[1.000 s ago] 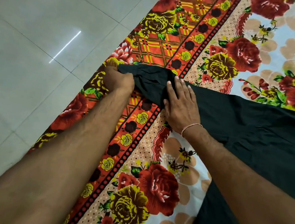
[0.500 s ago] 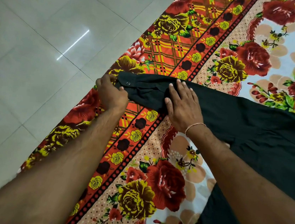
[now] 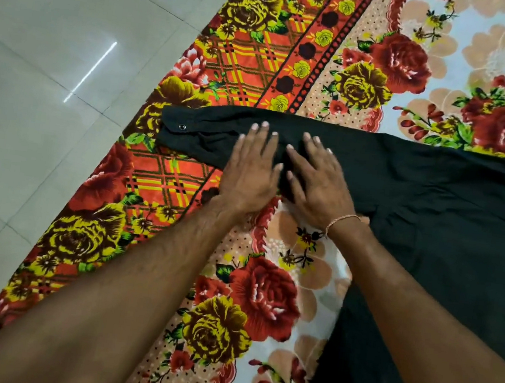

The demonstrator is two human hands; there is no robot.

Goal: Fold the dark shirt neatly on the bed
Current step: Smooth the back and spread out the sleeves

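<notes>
The dark shirt [image 3: 451, 222] lies spread on the flowered bed cover [image 3: 264, 294], its body at the right. One long sleeve stretches left toward the bed's edge and ends in a cuff [image 3: 178, 126] with a small button. My left hand [image 3: 249, 167] rests flat on the sleeve, fingers apart, palm down. Right beside it, almost touching, my right hand [image 3: 317, 180] lies flat on the same sleeve, nearer the shirt's body. A thin thread band circles my right wrist. Neither hand grips the cloth.
The bed cover's orange checked border [image 3: 238, 59] hangs over the bed's left edge. Beyond it lies a pale tiled floor [image 3: 56, 40] with a streak of reflected light. More flowered cover [image 3: 483, 60] extends behind the shirt.
My left hand let go of the cuff and slid right along the sleeve to lie flat beside my right hand. The sleeve now lies straight, cuff uncovered.
</notes>
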